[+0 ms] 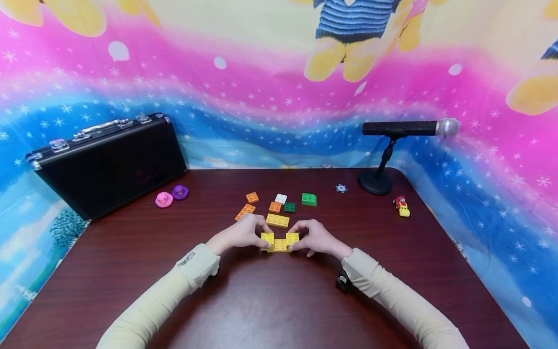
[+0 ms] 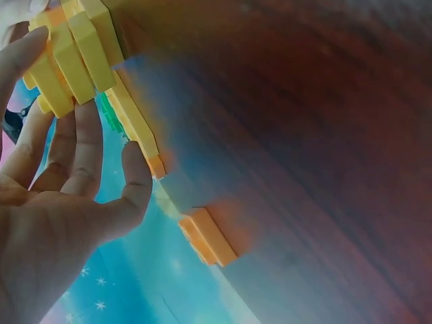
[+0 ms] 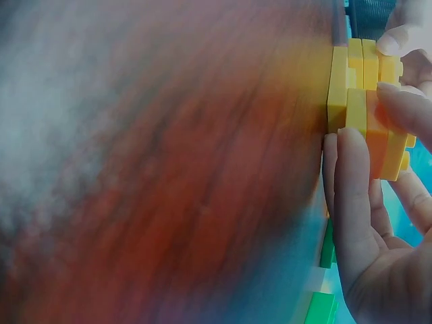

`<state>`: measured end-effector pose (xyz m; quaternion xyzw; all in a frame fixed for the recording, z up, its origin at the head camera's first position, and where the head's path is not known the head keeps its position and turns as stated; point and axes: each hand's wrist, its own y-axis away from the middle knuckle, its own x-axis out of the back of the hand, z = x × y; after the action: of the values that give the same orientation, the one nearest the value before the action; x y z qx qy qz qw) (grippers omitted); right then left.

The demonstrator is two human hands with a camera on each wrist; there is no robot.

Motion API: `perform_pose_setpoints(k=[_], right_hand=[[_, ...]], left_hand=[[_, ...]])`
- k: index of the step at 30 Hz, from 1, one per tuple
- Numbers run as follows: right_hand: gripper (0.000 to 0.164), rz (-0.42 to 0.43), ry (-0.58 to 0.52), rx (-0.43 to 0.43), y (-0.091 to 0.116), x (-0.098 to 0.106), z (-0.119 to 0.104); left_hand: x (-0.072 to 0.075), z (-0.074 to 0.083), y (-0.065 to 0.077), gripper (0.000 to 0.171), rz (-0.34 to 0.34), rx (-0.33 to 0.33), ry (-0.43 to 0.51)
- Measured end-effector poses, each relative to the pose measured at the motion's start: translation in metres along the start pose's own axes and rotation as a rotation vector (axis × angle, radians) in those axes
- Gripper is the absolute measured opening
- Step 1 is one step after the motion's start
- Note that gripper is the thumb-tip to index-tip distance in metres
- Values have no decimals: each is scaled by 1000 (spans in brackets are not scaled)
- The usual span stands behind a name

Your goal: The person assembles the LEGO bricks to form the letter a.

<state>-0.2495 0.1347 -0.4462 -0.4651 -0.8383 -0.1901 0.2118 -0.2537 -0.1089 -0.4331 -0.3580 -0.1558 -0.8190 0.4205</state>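
A structure of yellow building bricks [image 1: 280, 245] sits on the table, low in the middle with a taller stack at each end. My left hand [image 1: 241, 233] pinches the left stack between thumb and fingers. On the other side, my right hand [image 1: 321, 237] pinches the right stack. In the left wrist view, the thumb lies over the layered yellow stack [image 2: 71, 64] and several fingers are behind it. An orange-looking layer shows among the yellow ones of the right stack [image 3: 358, 118] in the right wrist view. Just behind lies a loose long yellow brick [image 1: 277, 220].
Beyond the hands lie orange bricks [image 1: 245, 211], a white brick [image 1: 281, 198], a dark green brick [image 1: 289, 207] and a light green brick [image 1: 309, 199]. Farther out are a black case [image 1: 117, 169], pink duck [image 1: 163, 199], purple duck [image 1: 180, 192], microphone stand [image 1: 376, 182], poker chip [image 1: 341, 188] and toy car [image 1: 401, 206].
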Motion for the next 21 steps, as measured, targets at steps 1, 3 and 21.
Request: perform_pose_setpoints(k=[1,3,21], right_hand=[[32,0,-4,-2,0,0,-1],[31,-2,-11,-8,0,1,-1],[30,-5,-5,-41,0,-1,0]], left_hand=[[0,1,0,26,0,-1,-6],[1,2,0,26,5,-7,-13],[-7,1,5,25,50,6,-75]])
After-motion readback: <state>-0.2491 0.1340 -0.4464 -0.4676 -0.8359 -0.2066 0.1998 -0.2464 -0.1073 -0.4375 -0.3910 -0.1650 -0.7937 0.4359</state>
